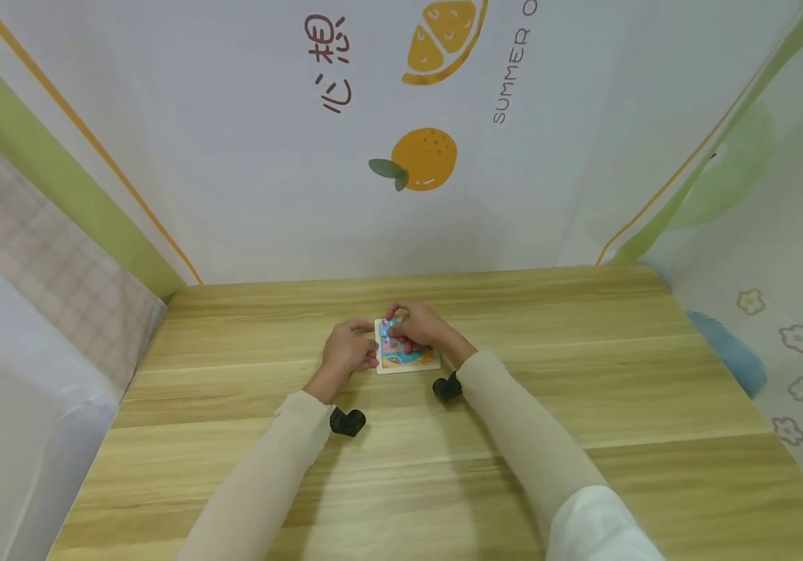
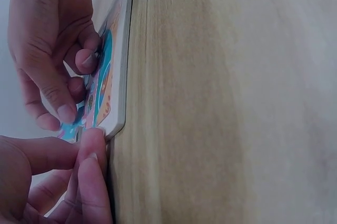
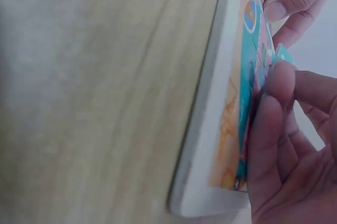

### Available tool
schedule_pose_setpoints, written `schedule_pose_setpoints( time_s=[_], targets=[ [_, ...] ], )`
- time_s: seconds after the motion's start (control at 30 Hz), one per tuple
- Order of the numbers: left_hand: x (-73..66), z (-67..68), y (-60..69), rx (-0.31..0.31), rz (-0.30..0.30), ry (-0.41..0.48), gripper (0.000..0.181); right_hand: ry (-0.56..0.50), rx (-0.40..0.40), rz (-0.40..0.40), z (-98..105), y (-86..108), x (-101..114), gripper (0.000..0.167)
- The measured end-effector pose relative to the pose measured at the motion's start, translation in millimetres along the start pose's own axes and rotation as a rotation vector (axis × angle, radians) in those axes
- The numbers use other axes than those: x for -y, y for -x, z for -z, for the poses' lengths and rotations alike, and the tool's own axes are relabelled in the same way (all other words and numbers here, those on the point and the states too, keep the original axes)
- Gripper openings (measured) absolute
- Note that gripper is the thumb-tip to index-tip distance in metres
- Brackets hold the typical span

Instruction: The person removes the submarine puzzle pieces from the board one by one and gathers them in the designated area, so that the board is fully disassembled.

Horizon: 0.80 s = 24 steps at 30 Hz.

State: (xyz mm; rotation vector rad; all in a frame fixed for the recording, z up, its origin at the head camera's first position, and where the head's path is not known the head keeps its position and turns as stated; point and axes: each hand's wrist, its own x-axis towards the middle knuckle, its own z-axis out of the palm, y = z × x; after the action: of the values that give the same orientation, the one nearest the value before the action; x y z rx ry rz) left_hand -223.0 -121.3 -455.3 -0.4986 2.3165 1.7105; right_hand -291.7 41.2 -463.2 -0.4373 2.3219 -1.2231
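Found one picture board (image 1: 401,361) at frame centre, partly blocked by right hand (image 1: 420,326), pinching one blue piece (image 3: 283,53). Touched at left edge by left hand (image 1: 346,348), fingers bent; cannot tell whether gripping. Counted two black wrist cameras (image 1: 348,422) lower centre, one table (image 1: 163,460).

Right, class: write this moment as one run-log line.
left hand: at left edge of picture board | right hand: over board, at raised blue piece, grip unclear | board: flat on table
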Motion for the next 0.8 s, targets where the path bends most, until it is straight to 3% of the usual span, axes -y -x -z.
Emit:
schedule_pose_setpoints(
  time_s=[0.23, 0.5, 0.8],
  targets=[
    [-1.4, 1.8, -2.5, 0.001, -0.020, -0.062, 0.037, -0.015, -0.041, 0.081, 0.0, 4.5, -1.3, 0.017],
    [-0.8, 0.4, -2.8, 0.010, -0.023, -0.078, 0.038, -0.027, -0.075, 0.114, -0.6, 5.0, -4.9, 0.016],
    [0.0, -1.9, -3.7, 0.009, -0.021, -0.138, 0.041, -0.154, -0.065, 0.033, -0.5, 7.8, -5.8, 0.024]
  ],
)
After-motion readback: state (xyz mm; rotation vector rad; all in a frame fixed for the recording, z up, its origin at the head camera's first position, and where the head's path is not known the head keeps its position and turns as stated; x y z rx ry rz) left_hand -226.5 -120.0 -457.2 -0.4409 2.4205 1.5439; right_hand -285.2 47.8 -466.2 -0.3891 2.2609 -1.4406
